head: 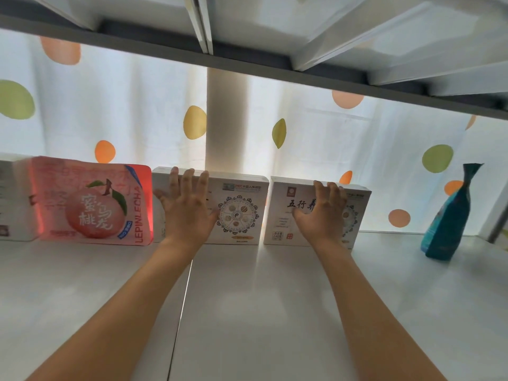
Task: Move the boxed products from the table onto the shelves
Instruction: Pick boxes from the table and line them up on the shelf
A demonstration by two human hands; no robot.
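Note:
Two white boxes stand upright side by side at the back of the white shelf [247,298]. My left hand [187,210] lies flat on the front of the left white box [239,213], fingers spread and straight, tips reaching its top edge. My right hand [321,213] holds the right white box [283,215], which has black characters on it. Its fingers hook over the box's top edge and its thumb presses the front. A narrow gap separates the two boxes.
A pink peach-print pouch [93,202] stands just left of the left box, with another white pack [13,199] beyond it. A teal bag [448,218] stands at the right. The upper shelf [247,64] hangs overhead, and a dotted curtain [302,133] hangs behind.

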